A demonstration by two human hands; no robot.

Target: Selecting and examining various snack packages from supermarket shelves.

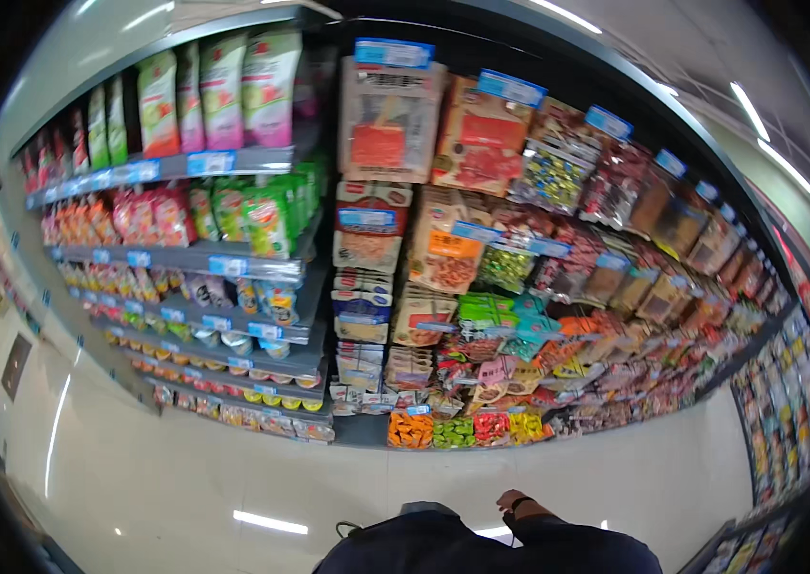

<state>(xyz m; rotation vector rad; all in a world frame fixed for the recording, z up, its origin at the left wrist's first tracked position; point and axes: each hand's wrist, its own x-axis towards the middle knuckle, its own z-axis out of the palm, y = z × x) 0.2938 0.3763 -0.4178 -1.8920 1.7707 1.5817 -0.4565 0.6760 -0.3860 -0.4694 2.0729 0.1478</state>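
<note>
My right hand [512,500], with a black band at the wrist, hangs low in front of my body above the tiled floor. Its fingers look loosely curled, and whether anything is in them is too small to make out. My left hand is out of view. Before me stands a wall display of hanging snack packets, among them a large grey and red packet [380,122] and a brown and orange packet [448,251]. Along its bottom sit bins of wrapped sweets, including orange ones [410,430], green ones [453,433] and red ones [491,429].
Left of the hanging packets, grey shelves [254,269] hold tall pouches [272,90], green bags [268,222] and small cups [275,349]. More stocked racks [781,402] stand at the far right. Glossy pale floor tiles [182,473] run along the shelf base.
</note>
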